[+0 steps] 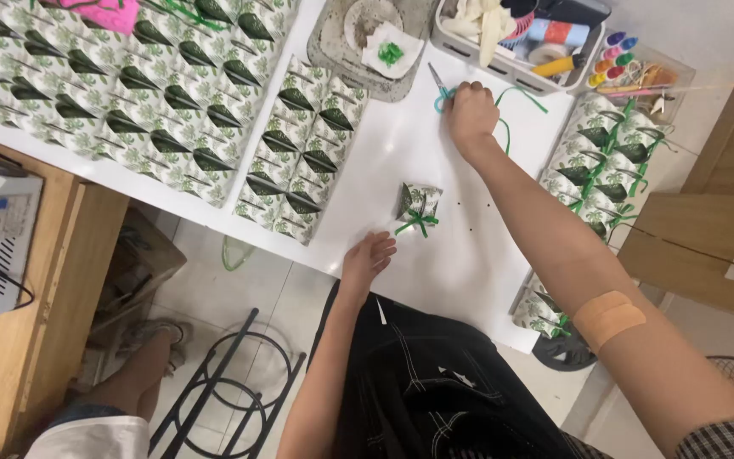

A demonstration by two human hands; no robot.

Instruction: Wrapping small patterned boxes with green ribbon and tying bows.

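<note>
Scissors (440,87) under right hand (471,115)

The right hand (471,115) is stretched far forward, its fingers closed; the left hand (367,259) stays near the body, fingers loosely curled.

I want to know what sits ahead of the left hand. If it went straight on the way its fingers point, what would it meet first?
Probably the small leaf-printed box tied with green ribbon, just beyond the left hand on the white table. How far above the table the hand is isn't clear.
</note>
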